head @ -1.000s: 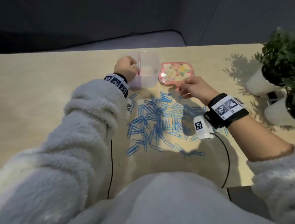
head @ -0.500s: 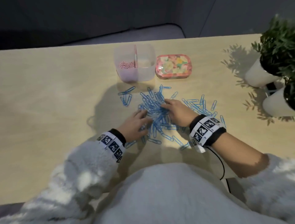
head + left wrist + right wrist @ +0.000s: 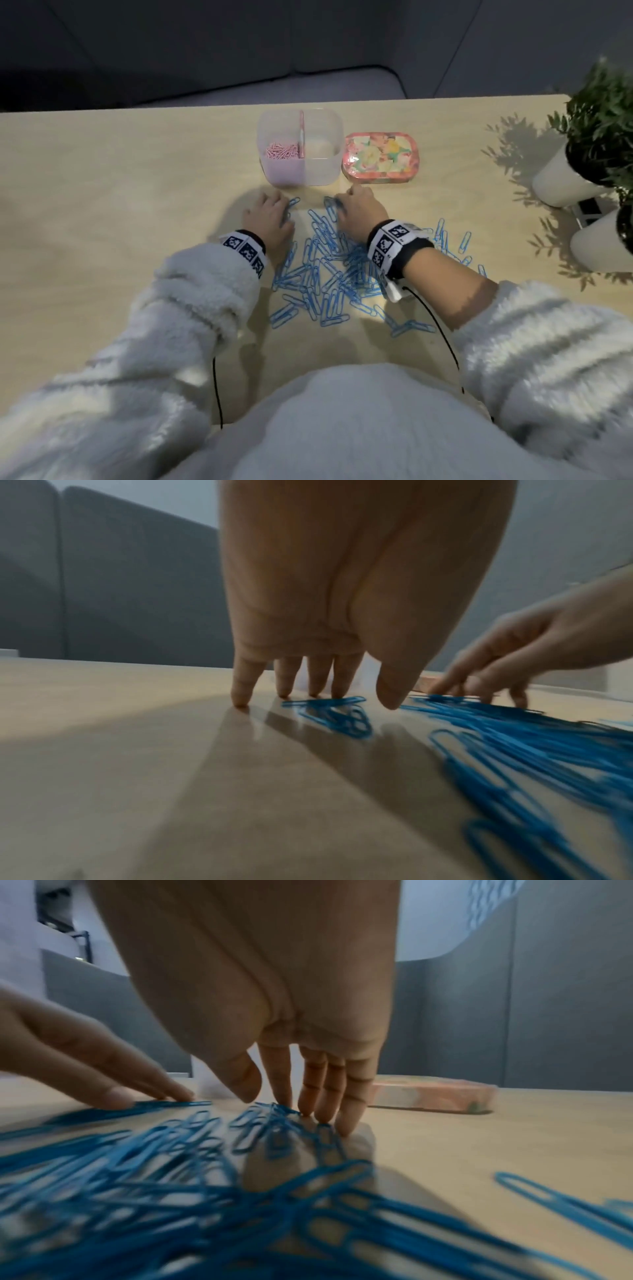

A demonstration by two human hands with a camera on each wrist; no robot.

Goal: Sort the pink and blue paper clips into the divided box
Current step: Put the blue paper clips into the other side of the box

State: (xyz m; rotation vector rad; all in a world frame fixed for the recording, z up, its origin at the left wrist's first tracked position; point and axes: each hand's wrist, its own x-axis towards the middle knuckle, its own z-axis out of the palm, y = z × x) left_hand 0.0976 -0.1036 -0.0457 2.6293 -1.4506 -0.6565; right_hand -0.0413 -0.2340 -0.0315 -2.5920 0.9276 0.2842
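Both the left hand (image 3: 270,219) and right hand (image 3: 359,212), fingers straight and grasping nothing, press fingertips onto scattered blue wire paper clips (image 3: 325,270) on the pale wooden surface (image 3: 120,192).

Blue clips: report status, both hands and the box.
Left hand and right hand open, fingertips on blue clips. Divided box: pink clips left compartment, right one empty. Nothing blocking.

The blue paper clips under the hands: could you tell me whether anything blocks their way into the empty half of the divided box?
Nothing visible does. The blue paper clips lie just in front of the divided box; its empty right compartment is open on top. The floral tin stands beside it, off the path.
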